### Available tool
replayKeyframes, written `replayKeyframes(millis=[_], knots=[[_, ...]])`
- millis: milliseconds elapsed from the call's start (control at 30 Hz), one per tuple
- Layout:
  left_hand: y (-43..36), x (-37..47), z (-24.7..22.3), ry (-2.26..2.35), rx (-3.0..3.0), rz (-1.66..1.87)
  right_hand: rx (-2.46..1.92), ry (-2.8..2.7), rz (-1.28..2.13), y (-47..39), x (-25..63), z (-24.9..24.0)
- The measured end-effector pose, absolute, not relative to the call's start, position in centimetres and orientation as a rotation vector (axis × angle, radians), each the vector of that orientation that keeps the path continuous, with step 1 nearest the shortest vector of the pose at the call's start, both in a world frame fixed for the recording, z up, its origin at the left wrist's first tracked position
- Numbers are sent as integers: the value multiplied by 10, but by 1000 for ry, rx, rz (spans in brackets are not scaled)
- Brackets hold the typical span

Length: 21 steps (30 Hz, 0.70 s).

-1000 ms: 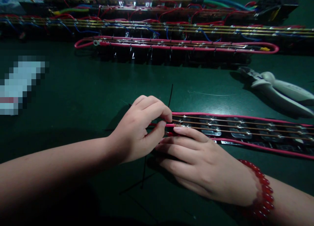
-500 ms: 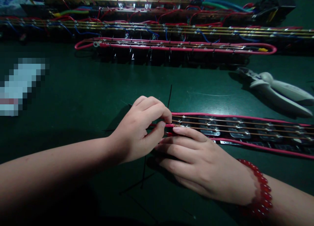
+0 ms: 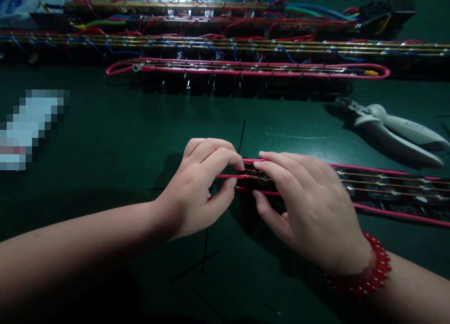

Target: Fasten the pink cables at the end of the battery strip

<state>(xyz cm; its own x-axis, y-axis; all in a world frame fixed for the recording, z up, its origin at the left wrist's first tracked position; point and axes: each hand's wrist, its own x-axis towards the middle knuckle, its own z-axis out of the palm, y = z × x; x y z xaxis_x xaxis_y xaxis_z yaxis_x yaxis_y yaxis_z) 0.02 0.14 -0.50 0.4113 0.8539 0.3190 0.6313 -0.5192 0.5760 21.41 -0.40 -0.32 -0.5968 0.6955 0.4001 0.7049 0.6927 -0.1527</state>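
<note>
A long black strip (image 3: 386, 188) with thin copper-coloured rods and shiny solder points lies at the centre right, a red cable (image 3: 397, 216) along each long edge. My left hand (image 3: 207, 188) is curled at its left end, thumb and fingers around the end and the red wires there. Farther right, my right hand (image 3: 305, 202) spans the strip, fingertips at the upper red cable and thumb at the lower one. A black zip tie (image 3: 242, 136) sticks up behind my left fingertips. What lies under both palms is hidden.
White-handled cutters (image 3: 397, 127) lie at the right. Long wired assemblies (image 3: 211, 45) stretch across the back, with a red-cabled strip (image 3: 246, 68) in front of them. A pixelated pale item (image 3: 31, 127) is at the left. Loose black ties (image 3: 197, 264) lie near the front.
My right hand has moved up onto the strip, its fingers going from beside the lower edge to spanning both red cables. My left hand has barely shifted.
</note>
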Motion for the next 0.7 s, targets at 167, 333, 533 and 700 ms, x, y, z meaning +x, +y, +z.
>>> replayKeyframes(millis=[167,333,533,700], knots=[[2,-1,-6,1244,2304,882,-1062,-2486,-3,-2,214,-5],[1,0,-5,1213,2277,875,-1027,-2467,43,-4,216,-5],[0,1,-6,1191,2245,849,-1004,-2459,62,-6,217,-4],[1,2,-6,1197,2236,845,-993,-2459,73,-5,215,-4]])
